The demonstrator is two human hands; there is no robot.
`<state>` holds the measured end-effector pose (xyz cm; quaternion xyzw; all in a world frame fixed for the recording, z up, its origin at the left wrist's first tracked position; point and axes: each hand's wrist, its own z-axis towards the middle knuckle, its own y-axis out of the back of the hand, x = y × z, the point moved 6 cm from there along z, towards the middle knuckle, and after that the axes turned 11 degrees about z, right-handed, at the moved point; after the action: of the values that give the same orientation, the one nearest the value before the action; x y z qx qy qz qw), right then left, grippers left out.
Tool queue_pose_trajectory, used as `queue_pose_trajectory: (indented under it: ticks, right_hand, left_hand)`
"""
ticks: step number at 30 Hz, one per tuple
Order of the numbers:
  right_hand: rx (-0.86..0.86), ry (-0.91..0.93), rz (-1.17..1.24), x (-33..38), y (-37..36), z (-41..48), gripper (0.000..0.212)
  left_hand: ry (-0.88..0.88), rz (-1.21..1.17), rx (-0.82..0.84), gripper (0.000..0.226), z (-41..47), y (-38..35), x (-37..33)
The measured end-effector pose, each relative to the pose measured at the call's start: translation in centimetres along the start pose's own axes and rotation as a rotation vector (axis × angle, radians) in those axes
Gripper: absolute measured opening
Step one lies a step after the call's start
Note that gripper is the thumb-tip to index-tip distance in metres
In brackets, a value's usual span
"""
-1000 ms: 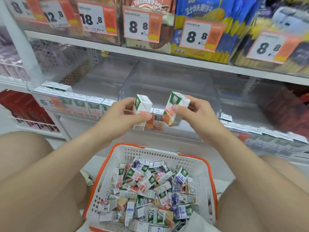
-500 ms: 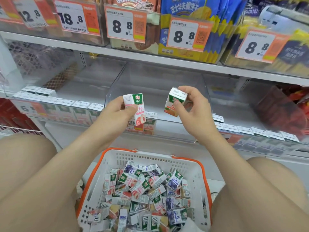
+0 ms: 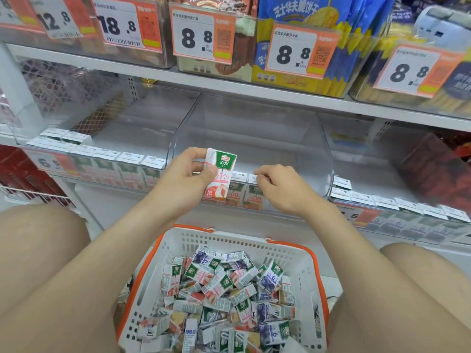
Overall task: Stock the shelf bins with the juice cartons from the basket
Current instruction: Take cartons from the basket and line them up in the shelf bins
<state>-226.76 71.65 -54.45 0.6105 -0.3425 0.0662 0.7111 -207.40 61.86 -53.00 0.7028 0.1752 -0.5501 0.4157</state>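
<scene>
My left hand (image 3: 184, 180) grips a white, green and pink juice carton (image 3: 219, 174) upright, just in front of the clear middle shelf bin (image 3: 254, 128). My right hand (image 3: 281, 191) is down at the bin's front. Its curled fingertips pinch the white top of a second juice carton (image 3: 252, 197). That one stands in the front row beside another carton (image 3: 235, 196). Below my arms sits the white basket with an orange rim (image 3: 254, 242), holding several loose cartons (image 3: 224, 289) in green, pink and blue.
The left bin (image 3: 102, 159) has a row of cartons along its front, and the right bin (image 3: 407, 207) holds blue ones. An upper shelf with snack bins and price tags (image 3: 204, 34) hangs overhead. My bare knees (image 3: 38, 250) flank the basket.
My right hand has dropped with its carton from mid-air into the front row of the middle bin. My left hand has kept its carton raised and shifted slightly right.
</scene>
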Motion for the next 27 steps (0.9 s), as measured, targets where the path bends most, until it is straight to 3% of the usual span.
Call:
queue_pose_trajectory:
  ticks: [4,6,9,17,19,23,25,27]
  right_hand:
    - [-0.218,0.135,0.014,1.3,0.3,-0.6,0.032]
    - [-0.281,0.205,0.31,3.0,0.7,-1.6,0.034]
    - [-0.146,0.202,0.781,4.8,-0.4,-2.3,0.033]
    - [-0.119,0.158,0.992,8.6,-2.2,-3.0,0.022]
    - [-0.161,0.174,0.963,10.1,-2.7,-2.4,0.019]
    - [-0.293,0.243,0.847,14.0,-3.9,-0.3,0.015]
    - [-0.32,0.283,0.806,16.5,-4.9,1.3,0.018]
    - [-0.308,0.367,0.714,19.6,-6.0,3.1,0.022]
  left_hand:
    - [-0.04,0.036,0.027,0.028,0.1,0.4,-0.3]
    - [-0.074,0.038,0.089,0.031,0.0,0.5,-0.6]
    - [-0.145,0.055,0.2,0.033,-0.6,0.7,-0.9]
    - [-0.215,0.047,0.212,0.029,-1.3,4.4,-0.6]
    - [-0.229,0.078,0.144,0.027,-1.4,6.5,-0.4]
    - [-0.049,0.229,-0.184,0.034,-0.4,12.8,1.6]
    - [-0.02,0.474,-0.304,0.033,0.4,15.8,3.4]
    - [0.056,0.794,-0.31,0.045,1.1,17.6,6.1]
